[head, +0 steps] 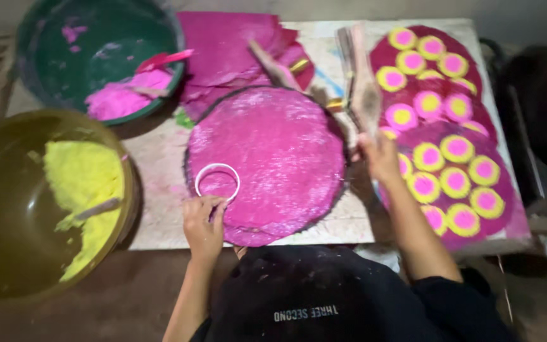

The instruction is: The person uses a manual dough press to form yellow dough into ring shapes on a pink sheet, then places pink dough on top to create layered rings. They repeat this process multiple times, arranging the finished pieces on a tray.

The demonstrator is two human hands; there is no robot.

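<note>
Head view: the left hand (204, 223) pinches a white ring (217, 182) flat on the pink disc's (273, 158) near-left part, steadying it as a stencil; the right hand (380, 155), closed around a brush (363, 88), holds it just right of the disc, bowls of pink (128, 92) and yellow powder (87, 190) left of it

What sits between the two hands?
In the head view, the round pink sheet spans between the left hand, holding a white ring, and the right hand.
</note>
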